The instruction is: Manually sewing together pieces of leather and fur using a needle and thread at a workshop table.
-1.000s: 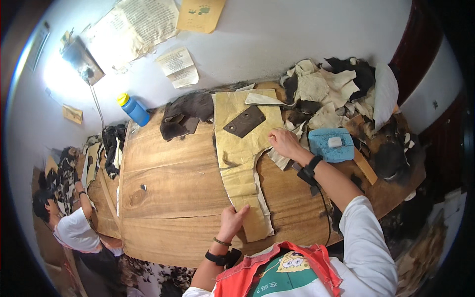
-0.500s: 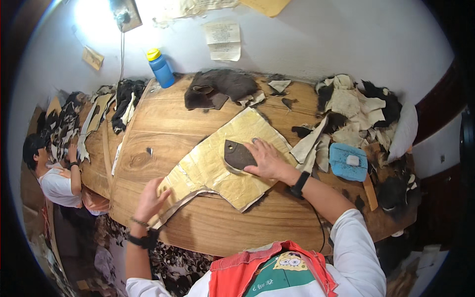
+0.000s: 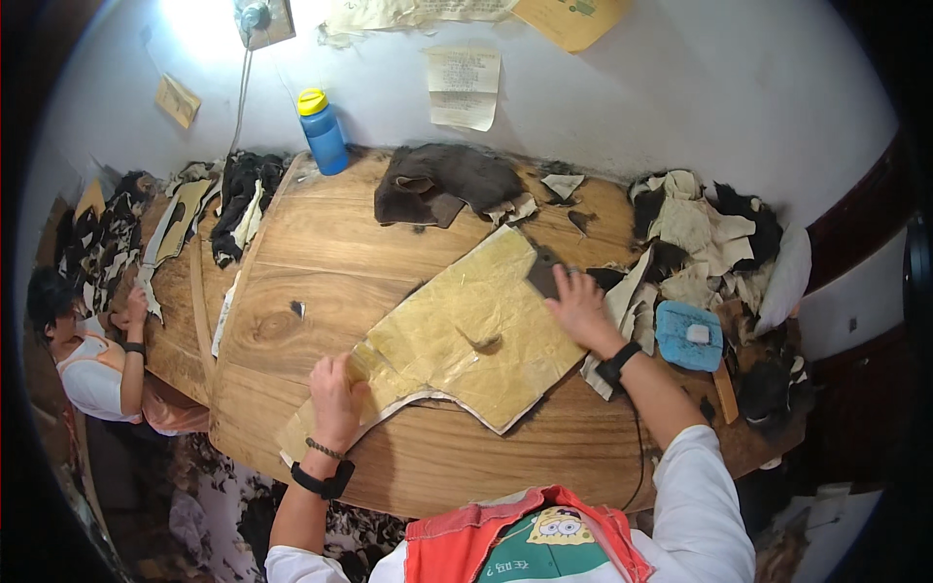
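A yellow, creased paper-like pattern piece [image 3: 466, 330] with pale edges lies on the wooden table in front of me. My left hand [image 3: 337, 400] is at its narrow left arm, fingers curled together over the edge. At the upper right edge of the pattern, my right hand [image 3: 583, 313] grips a dark brown flat piece [image 3: 545, 270] with a small hole near one corner. The fingers cover part of that piece. A small dark tuft [image 3: 483, 343] shows in the middle of the pattern.
A brown fur piece [image 3: 447, 180] and a blue bottle [image 3: 324, 136] are along the wall. Hide scraps [image 3: 705, 228] pile at the right, near a blue pad [image 3: 689, 335] with a white block. At the far left, another person [image 3: 97, 364] works beside more fur scraps.
My right hand has carried the dark flat piece from the pattern's middle to its upper right edge. My left hand, apart and open before, has closed at the pattern's left arm.
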The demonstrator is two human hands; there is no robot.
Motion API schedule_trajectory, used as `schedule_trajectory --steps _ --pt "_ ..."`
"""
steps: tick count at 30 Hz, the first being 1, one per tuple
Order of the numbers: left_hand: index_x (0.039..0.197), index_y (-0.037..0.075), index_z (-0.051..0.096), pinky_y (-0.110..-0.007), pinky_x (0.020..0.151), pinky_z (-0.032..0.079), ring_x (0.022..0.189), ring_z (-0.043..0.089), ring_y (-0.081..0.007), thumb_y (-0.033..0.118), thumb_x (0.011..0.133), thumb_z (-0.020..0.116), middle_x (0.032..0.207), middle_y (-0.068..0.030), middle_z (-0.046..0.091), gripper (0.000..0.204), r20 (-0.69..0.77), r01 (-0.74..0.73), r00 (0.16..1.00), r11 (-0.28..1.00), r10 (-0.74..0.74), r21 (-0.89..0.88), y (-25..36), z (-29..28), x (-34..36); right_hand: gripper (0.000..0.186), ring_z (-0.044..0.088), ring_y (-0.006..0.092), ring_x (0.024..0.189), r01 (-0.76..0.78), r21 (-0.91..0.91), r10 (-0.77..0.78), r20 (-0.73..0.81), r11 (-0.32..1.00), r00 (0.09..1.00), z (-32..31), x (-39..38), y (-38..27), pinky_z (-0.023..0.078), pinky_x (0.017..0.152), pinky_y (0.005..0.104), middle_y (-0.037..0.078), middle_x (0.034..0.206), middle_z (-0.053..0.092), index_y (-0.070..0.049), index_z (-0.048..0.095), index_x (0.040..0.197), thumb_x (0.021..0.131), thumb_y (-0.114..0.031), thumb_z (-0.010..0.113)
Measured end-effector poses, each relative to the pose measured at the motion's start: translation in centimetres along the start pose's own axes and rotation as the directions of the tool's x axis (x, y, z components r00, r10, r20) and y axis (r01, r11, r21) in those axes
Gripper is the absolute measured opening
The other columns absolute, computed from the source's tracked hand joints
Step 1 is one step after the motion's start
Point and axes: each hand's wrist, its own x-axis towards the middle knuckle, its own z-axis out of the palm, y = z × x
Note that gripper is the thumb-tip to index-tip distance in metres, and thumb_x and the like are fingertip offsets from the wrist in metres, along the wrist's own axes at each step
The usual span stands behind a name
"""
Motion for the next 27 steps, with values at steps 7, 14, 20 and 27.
schedule_trajectory --steps 7,14,20,27 --pt "0.086 0.016 0.067 -0.040 0.085 0.041 0.072 0.048 -0.0202 0.000 0.075 0.064 0.074 -0.0033 0.037 0.020 -0.293 -0.521 0.792 0.843 0.535 0.132 1.3 -4.1 2.7 0.094 0.026 0.0403 0.143 0.482 0.054 -0.414 -0.433 0.875 0.800 -5.6 4.8 -1.0 0.031 0.114 0.0518 0.019 0.156 0.024 -0.022 0.026 0.154 0.074 -0.002 0.072" --pt "0.098 0.016 0.074 -0.040 0.086 0.043 0.082 0.055 -0.0221 -0.002 0.073 0.073 0.088 -0.0025 0.058 0.030 -0.546 -0.322 0.727 0.909 0.417 0.266 -2.6 -10.4 11.4 0.022 0.053 0.0274 0.120 0.520 -0.226 -0.522 -0.660 0.824 0.540 -14.5 10.5 -7.6 0.035 0.110 0.0473 0.005 0.098 0.067 -0.013 0.074 0.090 0.076 -0.003 0.060" --pt "0.126 0.004 0.060 -0.043 0.101 0.041 0.106 0.057 -0.0320 -0.001 0.079 0.071 0.112 -0.0143 0.060 0.049 -0.434 -0.096 0.885 0.978 0.170 0.187 -5.2 -10.5 5.0 0.073 0.049 0.0371 0.125 0.316 0.347 -0.073 -0.563 0.883 0.823 -11.3 10.2 -6.4 0.041 0.104 0.0412 0.021 0.132 0.054 -0.005 0.043 0.143 0.079 -0.019 0.074" --pt "0.125 -0.003 0.056 -0.043 0.090 0.046 0.108 0.057 -0.0379 0.008 0.079 0.075 0.118 -0.0219 0.059 0.050 0.127 0.251 0.964 0.956 -0.233 -0.151 -7.6 -4.2 -7.2 0.089 0.054 0.0333 0.121 -0.154 0.548 0.245 -0.098 0.822 0.965 0.7 10.9 -4.0 0.046 0.097 0.0424 0.024 0.139 0.050 0.000 0.033 0.147 0.077 -0.029 0.079"
